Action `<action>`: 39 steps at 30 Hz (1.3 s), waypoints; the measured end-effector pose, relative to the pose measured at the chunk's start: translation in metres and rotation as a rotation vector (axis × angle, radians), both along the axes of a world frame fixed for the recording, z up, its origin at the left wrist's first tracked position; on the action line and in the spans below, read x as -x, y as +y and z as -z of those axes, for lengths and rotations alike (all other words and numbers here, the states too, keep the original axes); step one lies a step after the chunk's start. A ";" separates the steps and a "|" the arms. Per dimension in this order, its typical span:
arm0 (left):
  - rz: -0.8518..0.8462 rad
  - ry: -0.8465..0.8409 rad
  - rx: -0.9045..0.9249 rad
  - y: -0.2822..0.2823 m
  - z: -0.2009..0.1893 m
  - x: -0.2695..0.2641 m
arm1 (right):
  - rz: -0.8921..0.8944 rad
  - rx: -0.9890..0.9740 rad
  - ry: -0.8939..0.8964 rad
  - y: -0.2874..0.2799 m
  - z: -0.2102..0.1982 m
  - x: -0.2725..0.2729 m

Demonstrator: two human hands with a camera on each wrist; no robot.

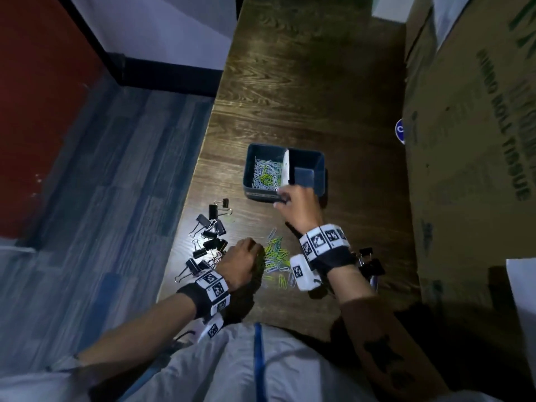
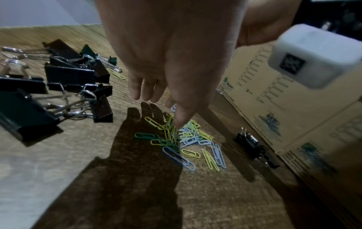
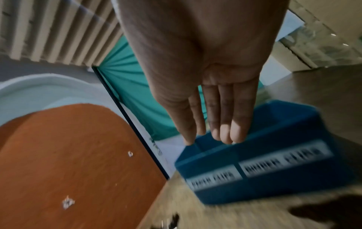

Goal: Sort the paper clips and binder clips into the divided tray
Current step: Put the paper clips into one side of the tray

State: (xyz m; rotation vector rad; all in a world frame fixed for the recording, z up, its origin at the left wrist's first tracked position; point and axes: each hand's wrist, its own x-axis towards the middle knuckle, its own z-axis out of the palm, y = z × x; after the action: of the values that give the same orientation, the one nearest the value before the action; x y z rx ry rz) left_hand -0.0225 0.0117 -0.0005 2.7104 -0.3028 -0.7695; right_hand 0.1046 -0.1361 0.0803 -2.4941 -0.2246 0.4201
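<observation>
Black metal binder clips with silver wire handles [image 1: 209,239]: loose heap on the left part of the dark wood-grain counter [image 1: 304,97], near its edge; a few more lie by the cardboard box [image 1: 371,264].

Left hand [image 1: 240,261]: fingers pointing down, thumb tip [image 2: 179,124] touching the paper-clip pile; whether it pinches a clip cannot be told.

Coloured wire paper clips, pale blue, yellow-green and dark green [image 2: 184,139]: scattered pile on the counter, between the binder clips and the box.

Blue plastic divided tray [image 1: 319,172]: stands farther back; left compartment holds blue and green paper clips [image 1: 268,177], white divider upright. Two white labels [image 3: 284,158] on the front wall, print blurred, unreadable.

Right hand [image 1: 300,207]: fingers straight, released, tips [image 3: 225,134] over the tray's near rim.

Brown cardboard box [image 1: 470,140]: far right, green print reading partly "ROLL TISSUE".
</observation>
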 end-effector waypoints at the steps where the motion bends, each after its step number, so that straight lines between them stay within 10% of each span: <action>1: -0.011 -0.005 -0.013 0.002 0.002 -0.002 | -0.019 0.029 0.064 -0.003 0.012 0.014; 10: -0.282 0.139 -0.227 0.001 0.016 -0.038 | -0.165 0.318 0.339 -0.034 0.074 0.092; 23: 0.107 -0.002 0.025 -0.003 0.034 0.030 | -0.477 0.343 0.222 -0.018 0.092 0.105; 31: 0.053 -0.138 0.132 0.021 0.025 0.035 | -0.231 0.123 0.019 -0.055 0.105 0.125; 39: -0.061 -0.004 0.110 0.000 0.022 0.024 | -0.093 0.223 0.178 -0.056 0.117 0.141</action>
State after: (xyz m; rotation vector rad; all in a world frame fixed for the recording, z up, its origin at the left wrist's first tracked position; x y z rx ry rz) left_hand -0.0465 0.0122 -0.0222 2.6055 -0.2539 -0.7085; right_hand -0.0363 -0.1925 -0.0369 -2.6495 -0.2330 0.7382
